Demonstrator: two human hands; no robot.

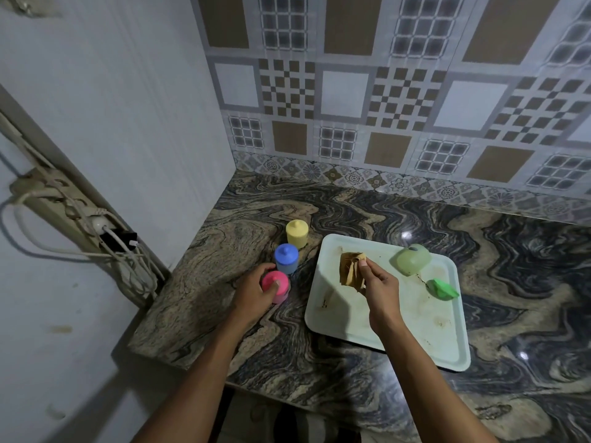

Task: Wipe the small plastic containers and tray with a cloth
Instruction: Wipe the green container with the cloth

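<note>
A stained white tray point(415, 327) lies on the marble counter. My right hand point(379, 284) hovers over its left part and pinches a crumpled brown cloth point(350, 268). A pale green container point(412, 259) lies tipped on the tray's far side, and its bright green lid point(443, 289) rests at the right rim. Left of the tray stand three lidded containers in a row: yellow point(296, 233), blue point(286, 259) and pink point(275, 286). My left hand point(254, 294) grips the pink one, which stands on the counter.
The counter point(367, 212) ends at a plain wall on the left and a patterned tiled wall behind. Its front edge runs near my forearms. A power strip with cables point(105, 231) hangs on the left wall, below counter level.
</note>
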